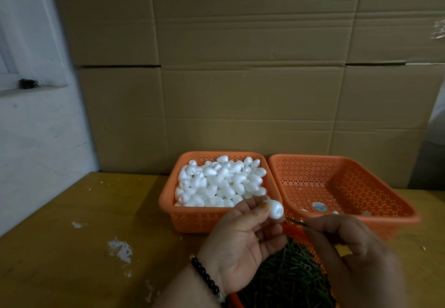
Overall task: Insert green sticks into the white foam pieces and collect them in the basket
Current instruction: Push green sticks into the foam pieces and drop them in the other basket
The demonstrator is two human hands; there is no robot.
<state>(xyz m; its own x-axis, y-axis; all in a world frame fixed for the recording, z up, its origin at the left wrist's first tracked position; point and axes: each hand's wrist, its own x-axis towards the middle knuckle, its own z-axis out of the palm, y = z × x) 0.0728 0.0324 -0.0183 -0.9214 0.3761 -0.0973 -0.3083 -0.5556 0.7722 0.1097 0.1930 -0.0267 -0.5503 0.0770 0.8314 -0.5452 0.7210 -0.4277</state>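
Nearest to me, a heap of green sticks (286, 281) lay in a low orange container (234, 301) at the table's front edge, too many and too tangled to count, and half hidden under the person's two hands. The left hand (240, 242), with a string of dark beads (208, 280) at the wrist, pinched one white foam piece (274, 209) between thumb and fingertips, held up above the sticks. The right hand (349, 242) was curled and pinched a single green stick (295, 221), its tip just beside the foam piece's lower end; whether it had entered the foam I could not tell.

Beyond the hands stood two orange perforated baskets, side by side and touching. The left basket (192, 221) was full of white foam eggs (219, 182), far too many to count. The right basket (385, 213) was nearly bare: a round sticker (318, 206) lay on its floor, its print too small to read, and two or three small white shapes lay along its near edge, partly hidden behind the right hand.

The wooden table (72, 247) bore white scuffs and crumbs to the left. Behind it all rose a wall of plain brown cardboard boxes (240, 66), no writing on them that I could see, and at far left a pale wall (36, 139) with a small dark object (27, 83) on a ledge.
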